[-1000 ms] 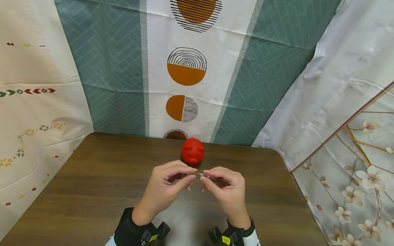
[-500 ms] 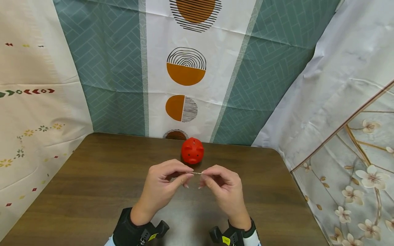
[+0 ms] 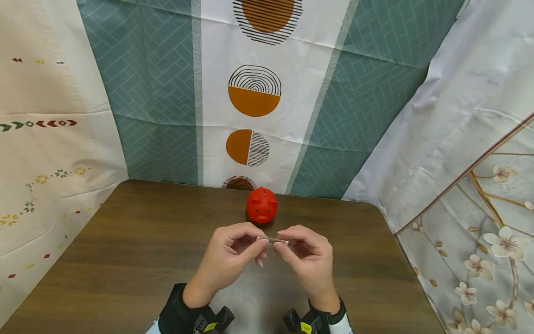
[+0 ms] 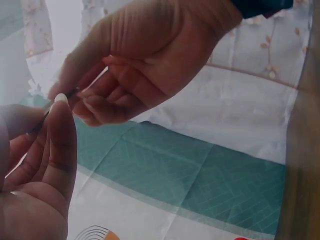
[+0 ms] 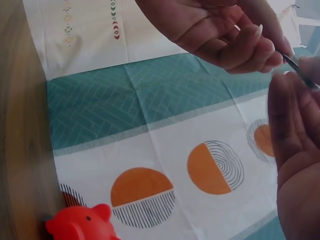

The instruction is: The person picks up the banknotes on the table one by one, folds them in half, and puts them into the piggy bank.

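Observation:
A small, thin folded strip of paper (image 3: 272, 240), pale at its ends and darker along the middle, is held between both hands above the table. My left hand (image 3: 229, 257) pinches its left end between thumb and index finger. On the other end, my right hand (image 3: 309, 255) pinches it the same way. From the right wrist, the strip (image 5: 298, 72) appears as a dark slanted edge between the fingertips, which hide part of it. A red piggy bank (image 3: 262, 205) stands upright just beyond the hands, its face toward me and a slot on top.
The brown wooden table (image 3: 137, 260) reaches back to a green and white patterned cloth (image 3: 162, 102). A cream cloth (image 3: 54, 153) hangs at the left, a white flowered one (image 3: 471, 222) at the right. Each wrist wears a black band (image 3: 183, 311) with a camera.
The strip first shows little, then as a thin line between hands farther left, and now is tilted with more of its face showing. The left hand has come back right, closer to the right hand.

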Tool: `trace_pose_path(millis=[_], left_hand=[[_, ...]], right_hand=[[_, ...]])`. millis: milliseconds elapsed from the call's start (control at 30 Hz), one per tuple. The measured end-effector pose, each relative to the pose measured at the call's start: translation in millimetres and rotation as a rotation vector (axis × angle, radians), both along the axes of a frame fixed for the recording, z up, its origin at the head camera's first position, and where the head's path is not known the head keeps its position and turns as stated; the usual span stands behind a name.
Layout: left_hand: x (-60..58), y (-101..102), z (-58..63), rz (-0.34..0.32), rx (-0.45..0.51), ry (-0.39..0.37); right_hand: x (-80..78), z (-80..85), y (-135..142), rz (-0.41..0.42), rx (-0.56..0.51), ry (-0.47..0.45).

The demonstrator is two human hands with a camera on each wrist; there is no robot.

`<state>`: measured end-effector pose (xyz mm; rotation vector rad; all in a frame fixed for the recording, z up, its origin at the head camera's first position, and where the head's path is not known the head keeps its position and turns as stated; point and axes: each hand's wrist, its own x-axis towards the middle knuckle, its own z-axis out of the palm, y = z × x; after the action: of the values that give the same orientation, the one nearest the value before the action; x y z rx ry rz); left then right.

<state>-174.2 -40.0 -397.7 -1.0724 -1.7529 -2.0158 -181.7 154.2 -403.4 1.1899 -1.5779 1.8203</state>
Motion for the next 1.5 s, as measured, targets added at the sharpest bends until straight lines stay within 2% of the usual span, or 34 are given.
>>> trace_pose_path(millis=[233,367,500,733,900,1067,1233,1367,1500], left_hand=[[0.5,4.9,-1.5,0.030,-0.012,0.075],[-0.7,6.2,-1.9,0.055,-0.008,0.139],[-1.5,6.6,-2.2,0.039,0.003,0.155],[-2.7,2.9,-2.9,0.041,0.048,0.180],[-2.8,2.2,-3.1,0.039,0.047,0.184],[-3.7,1.5,-3.2,0.068,0.078,0.198],[-4.6,0.5,-3.8,0.046,0.096,0.170],[-4.1,0.1,-3.8,0.021,0.096,0.152],[-2.6,-0.9,-2.6,0.023,0.071,0.116]], right_hand=[[2.0,1.1,-2.9,-0.047,0.083,-0.041],[3.0,1.5,-3.7,-0.052,0.094,-0.026],[3.7,1.9,-3.3,-0.056,0.090,-0.016],[4.1,3.2,-0.9,-0.025,0.044,-0.061],[4.3,3.7,0.9,-0.027,0.056,-0.068],[4.6,3.2,2.0,-0.026,0.051,-0.085],[4.5,2.6,3.8,0.011,0.032,-0.108],[3.5,1.9,4.5,0.057,0.016,-0.097],[1.5,0.6,4.0,0.095,-0.016,-0.067]])
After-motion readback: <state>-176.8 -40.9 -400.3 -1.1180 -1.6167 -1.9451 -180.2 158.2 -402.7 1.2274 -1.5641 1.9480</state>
